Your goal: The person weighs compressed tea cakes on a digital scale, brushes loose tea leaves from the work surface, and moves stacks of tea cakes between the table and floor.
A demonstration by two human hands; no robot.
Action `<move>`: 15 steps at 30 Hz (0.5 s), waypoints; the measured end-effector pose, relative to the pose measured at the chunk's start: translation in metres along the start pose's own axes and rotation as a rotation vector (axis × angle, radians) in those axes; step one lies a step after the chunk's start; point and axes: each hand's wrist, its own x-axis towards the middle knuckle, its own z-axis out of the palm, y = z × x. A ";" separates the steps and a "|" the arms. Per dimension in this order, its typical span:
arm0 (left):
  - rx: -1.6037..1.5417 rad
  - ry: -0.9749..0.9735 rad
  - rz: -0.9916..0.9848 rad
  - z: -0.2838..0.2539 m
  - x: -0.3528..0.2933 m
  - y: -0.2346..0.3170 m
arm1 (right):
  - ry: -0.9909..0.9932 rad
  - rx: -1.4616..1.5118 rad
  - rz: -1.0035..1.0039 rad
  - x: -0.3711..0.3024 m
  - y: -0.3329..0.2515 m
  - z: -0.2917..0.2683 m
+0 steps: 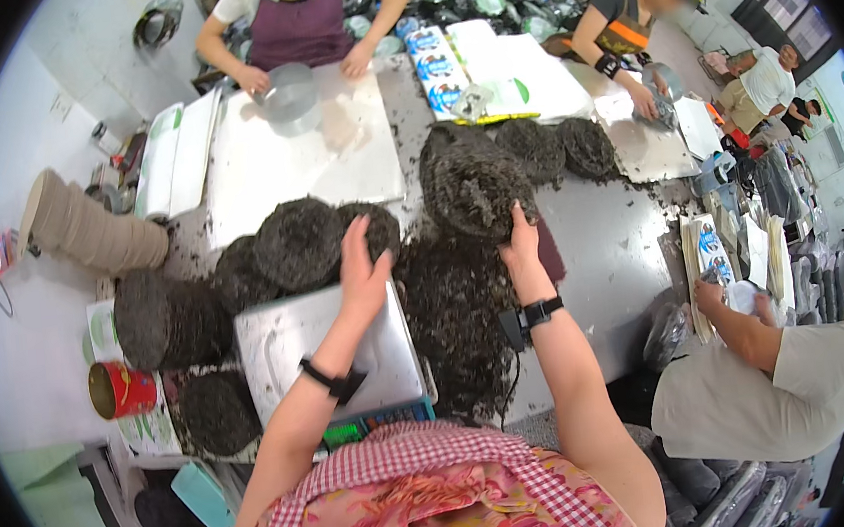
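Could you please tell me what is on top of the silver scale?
The scale shows mostly bare metal; the person's left forearm passes over it, hiding whatever lies beneath.

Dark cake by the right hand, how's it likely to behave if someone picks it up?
The dark cake will probably shed bits, since its surface looks shaggy and similar loose scraps lie beside it. It seems unlikely to be slippery, as it looks rough and matte. Its broad, low shape suggests it would slide rather than roll.
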 end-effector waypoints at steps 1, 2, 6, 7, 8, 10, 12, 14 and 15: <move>0.005 -0.006 0.009 0.000 0.008 -0.004 | 0.099 0.004 -0.027 0.012 -0.001 0.005; -0.027 0.002 -0.047 -0.026 -0.011 -0.011 | 0.192 -0.028 -0.045 0.024 -0.002 0.010; 0.126 0.180 -0.278 -0.117 -0.019 -0.034 | 0.530 -0.032 -0.143 0.169 0.001 0.029; 0.153 0.251 -0.321 -0.134 -0.030 -0.046 | 0.463 0.018 -0.368 0.208 0.004 0.003; 0.125 0.330 -0.385 -0.164 -0.074 -0.087 | 0.504 0.009 -0.421 0.198 0.011 0.030; 0.313 0.471 -0.379 -0.199 -0.109 -0.085 | 0.490 0.176 -0.288 0.198 0.015 0.033; 0.439 0.520 -0.480 -0.225 -0.141 -0.087 | 0.580 0.048 -0.064 0.194 0.016 0.024; 0.778 0.468 -0.418 -0.262 -0.182 -0.110 | 0.458 0.016 0.102 0.178 0.017 0.009; 0.821 0.483 -0.482 -0.273 -0.190 -0.116 | 0.290 0.044 0.220 0.173 0.013 -0.008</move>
